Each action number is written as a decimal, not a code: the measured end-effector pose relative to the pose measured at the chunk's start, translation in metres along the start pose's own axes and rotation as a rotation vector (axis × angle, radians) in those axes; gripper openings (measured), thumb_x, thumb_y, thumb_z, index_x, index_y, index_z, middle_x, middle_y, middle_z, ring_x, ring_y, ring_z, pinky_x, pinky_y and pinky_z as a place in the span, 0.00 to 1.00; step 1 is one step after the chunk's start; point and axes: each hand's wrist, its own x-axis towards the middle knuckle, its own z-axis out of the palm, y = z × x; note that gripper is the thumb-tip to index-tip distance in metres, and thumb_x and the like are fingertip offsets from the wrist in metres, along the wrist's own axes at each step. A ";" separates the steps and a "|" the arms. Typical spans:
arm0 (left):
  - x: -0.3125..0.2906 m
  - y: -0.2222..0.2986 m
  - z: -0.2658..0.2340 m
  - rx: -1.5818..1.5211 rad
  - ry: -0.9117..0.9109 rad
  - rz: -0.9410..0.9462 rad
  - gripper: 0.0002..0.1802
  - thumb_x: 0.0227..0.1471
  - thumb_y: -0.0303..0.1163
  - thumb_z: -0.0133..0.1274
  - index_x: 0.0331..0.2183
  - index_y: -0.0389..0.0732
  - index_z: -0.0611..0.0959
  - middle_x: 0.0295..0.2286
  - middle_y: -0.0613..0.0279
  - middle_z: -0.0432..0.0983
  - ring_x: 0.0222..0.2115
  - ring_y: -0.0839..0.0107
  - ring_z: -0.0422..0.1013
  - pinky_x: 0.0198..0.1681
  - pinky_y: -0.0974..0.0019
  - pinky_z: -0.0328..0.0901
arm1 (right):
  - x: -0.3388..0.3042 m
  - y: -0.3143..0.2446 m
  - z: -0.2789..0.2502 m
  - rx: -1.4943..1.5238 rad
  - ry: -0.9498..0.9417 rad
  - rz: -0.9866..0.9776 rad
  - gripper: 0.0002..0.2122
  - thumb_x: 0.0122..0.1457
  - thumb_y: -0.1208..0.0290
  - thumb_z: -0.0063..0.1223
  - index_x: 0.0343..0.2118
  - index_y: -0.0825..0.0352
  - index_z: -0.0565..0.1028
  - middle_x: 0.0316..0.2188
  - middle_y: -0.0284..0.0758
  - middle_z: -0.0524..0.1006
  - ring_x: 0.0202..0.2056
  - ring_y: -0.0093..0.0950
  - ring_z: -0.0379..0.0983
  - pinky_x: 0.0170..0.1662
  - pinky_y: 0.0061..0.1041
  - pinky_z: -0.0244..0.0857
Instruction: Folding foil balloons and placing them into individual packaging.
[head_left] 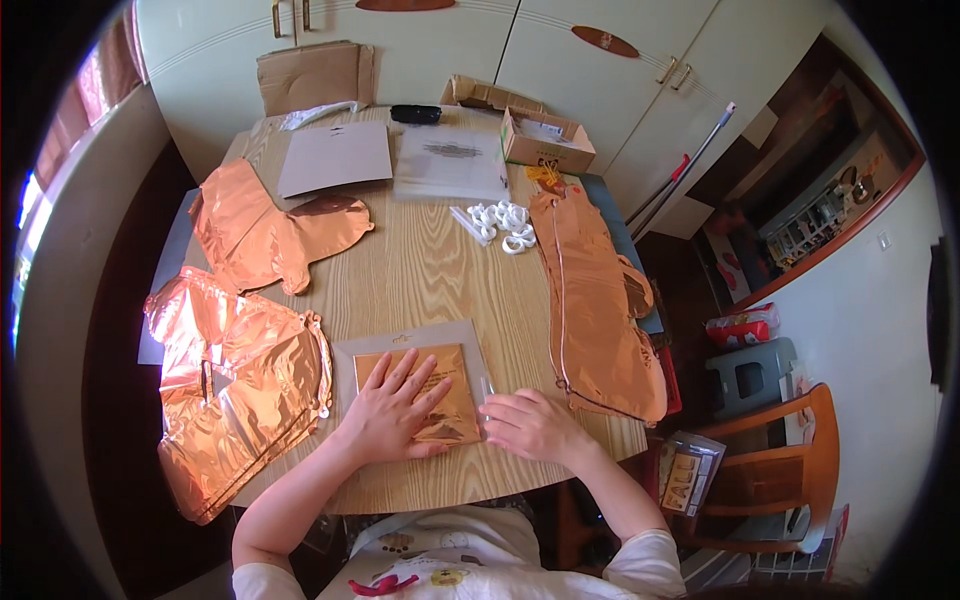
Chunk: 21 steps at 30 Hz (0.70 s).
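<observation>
My left hand (398, 405) lies flat with fingers spread on a folded square of copper-coloured foil (455, 408). The foil rests on a grey backing card (345, 365) with a hang hole, near the table's front edge. At the card's right side, my right hand (535, 425) has its fingers curled together around a thin clear straw (487, 386), its tip showing above them. Crinkled copper foil balloons (235, 385) are piled on the left, with another foil balloon (250, 225) behind them. More long copper foil balloons (595, 300) lie on the right.
White ribbon rolls (505, 215) and clear straws (470, 227) sit mid-table. Behind are grey cards (335, 160), clear plastic bags (450, 165), a black item (415, 114) and an open cardboard box (548, 140). A wooden chair (790, 470) stands at the right.
</observation>
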 end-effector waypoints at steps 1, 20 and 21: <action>0.000 -0.001 0.000 -0.004 0.005 0.005 0.52 0.46 0.73 0.45 0.62 0.46 0.65 0.62 0.44 0.56 0.64 0.43 0.48 0.65 0.39 0.39 | -0.001 -0.001 0.002 0.000 0.009 0.005 0.10 0.51 0.64 0.61 0.35 0.60 0.77 0.42 0.29 0.77 0.48 0.26 0.72 0.52 0.31 0.63; -0.037 -0.014 -0.034 -0.178 0.020 -0.123 0.34 0.49 0.45 0.59 0.54 0.37 0.72 0.56 0.46 0.63 0.60 0.44 0.56 0.63 0.45 0.51 | 0.016 -0.028 0.006 -0.194 0.079 0.060 0.09 0.49 0.67 0.58 0.33 0.61 0.77 0.34 0.29 0.78 0.40 0.26 0.76 0.33 0.23 0.71; -0.043 -0.012 -0.035 -0.162 0.032 -0.129 0.34 0.49 0.45 0.59 0.54 0.38 0.73 0.55 0.46 0.64 0.60 0.44 0.56 0.63 0.45 0.52 | 0.017 -0.030 0.005 -0.201 0.077 0.072 0.09 0.49 0.67 0.58 0.33 0.62 0.77 0.34 0.29 0.78 0.40 0.27 0.76 0.34 0.23 0.72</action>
